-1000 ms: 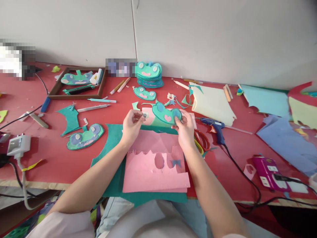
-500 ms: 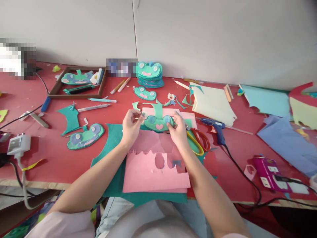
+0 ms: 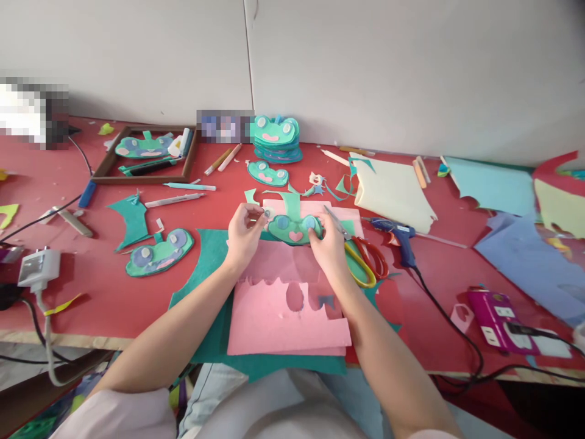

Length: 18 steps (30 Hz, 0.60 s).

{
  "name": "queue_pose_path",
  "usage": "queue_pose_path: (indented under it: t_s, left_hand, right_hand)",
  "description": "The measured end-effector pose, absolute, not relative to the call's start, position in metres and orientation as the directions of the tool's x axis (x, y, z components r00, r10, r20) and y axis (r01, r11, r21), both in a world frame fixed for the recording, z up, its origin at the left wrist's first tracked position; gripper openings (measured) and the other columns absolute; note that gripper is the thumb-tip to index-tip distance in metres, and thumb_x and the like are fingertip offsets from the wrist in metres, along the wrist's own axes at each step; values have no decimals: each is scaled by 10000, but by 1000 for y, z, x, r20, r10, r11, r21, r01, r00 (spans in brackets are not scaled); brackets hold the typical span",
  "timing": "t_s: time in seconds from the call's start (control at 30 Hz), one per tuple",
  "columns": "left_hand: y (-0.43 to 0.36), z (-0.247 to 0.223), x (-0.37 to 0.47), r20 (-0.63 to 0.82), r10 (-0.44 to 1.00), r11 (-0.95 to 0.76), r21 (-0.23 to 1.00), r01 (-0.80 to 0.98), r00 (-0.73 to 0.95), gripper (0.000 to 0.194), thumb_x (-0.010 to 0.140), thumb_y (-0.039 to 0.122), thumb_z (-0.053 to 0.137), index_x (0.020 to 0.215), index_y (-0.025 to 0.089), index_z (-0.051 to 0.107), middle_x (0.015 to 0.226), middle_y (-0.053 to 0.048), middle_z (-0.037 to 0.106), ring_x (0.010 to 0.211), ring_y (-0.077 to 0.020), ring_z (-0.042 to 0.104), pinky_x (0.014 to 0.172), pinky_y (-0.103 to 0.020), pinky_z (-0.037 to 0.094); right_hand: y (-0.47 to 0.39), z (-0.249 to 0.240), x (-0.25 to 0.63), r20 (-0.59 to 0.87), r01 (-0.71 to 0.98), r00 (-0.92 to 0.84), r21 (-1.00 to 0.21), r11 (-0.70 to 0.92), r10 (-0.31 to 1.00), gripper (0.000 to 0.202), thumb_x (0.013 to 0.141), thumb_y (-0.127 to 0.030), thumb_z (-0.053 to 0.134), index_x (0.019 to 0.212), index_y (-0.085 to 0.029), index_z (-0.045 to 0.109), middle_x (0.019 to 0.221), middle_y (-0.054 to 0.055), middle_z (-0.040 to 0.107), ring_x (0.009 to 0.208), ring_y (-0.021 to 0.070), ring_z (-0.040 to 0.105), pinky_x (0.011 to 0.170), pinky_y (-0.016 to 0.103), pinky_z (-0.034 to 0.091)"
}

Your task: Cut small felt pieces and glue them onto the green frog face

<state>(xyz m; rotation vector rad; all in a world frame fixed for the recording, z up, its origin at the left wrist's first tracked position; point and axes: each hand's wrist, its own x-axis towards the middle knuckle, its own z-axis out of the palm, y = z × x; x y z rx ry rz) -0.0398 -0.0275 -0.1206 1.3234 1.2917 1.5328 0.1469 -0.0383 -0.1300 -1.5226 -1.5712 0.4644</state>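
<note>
A green felt frog face (image 3: 284,231) with blue eye circles and a pink heart-shaped mouth is in front of me, its strap (image 3: 291,206) pointing away. My right hand (image 3: 327,236) grips its right end, thumb over the right eye circle. My left hand (image 3: 245,231) is closed in a pinch beside the face's left end. At its fingertips is a small pale disc, too small to make out clearly. Pink felt sheets (image 3: 283,326) lie below the hands on a dark green felt sheet (image 3: 208,262). Scissors with yellow and red handles (image 3: 361,262) lie beside my right hand.
A blue hot glue gun (image 3: 397,235) lies to the right, its cord running to a purple power strip (image 3: 493,317). Stacked frog faces (image 3: 276,140) stand at the back. A brown frame (image 3: 141,180), another frog face (image 3: 159,253) and a charger (image 3: 40,269) are on the left.
Both hands stay almost in place. The frog face has shifted very slightly to the right, and its heart-shaped mouth sits a touch lower.
</note>
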Motion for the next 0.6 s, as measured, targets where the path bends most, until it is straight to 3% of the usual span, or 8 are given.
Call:
queue_pose_path:
  t_s: [0.23,0.33,0.43,0.6]
  left_hand:
    - [-31,-118,-36,246,948,-218,964,152,-203,157,782,289,646,805,191,527,777,4,594,701,-106,595,627,-226,476]
    - [-33,-119,-34,262,943,-224,956,189,-206,143,785,277,638,809,190,528,772,9,590,700,-105,591,633,-227,472]
    - [-39,-113,-27,299,938,-254,936,242,-176,108,789,249,625,807,188,537,778,14,590,699,-95,585,660,-224,477]
    - [-42,-81,-5,342,939,-329,924,193,-36,99,807,252,612,798,192,534,801,7,586,711,-90,576,669,-219,476]
  right_hand:
    - [-46,-123,150,429,772,26,-582,255,903,236,790,-100,519,996,-197,584,1154,135,566,1153,281,498,962,447,409]
    - [-46,-123,154,403,825,16,-522,216,915,165,795,-115,545,916,-197,622,1037,123,584,1029,281,545,891,435,441]
    - [-43,-127,156,329,804,-48,-548,232,943,132,818,-124,521,830,-193,633,845,81,599,833,233,582,786,369,470]
    - [-37,-135,157,295,807,-54,-550,216,954,125,811,-123,524,815,-181,636,814,63,624,727,198,564,754,333,460]
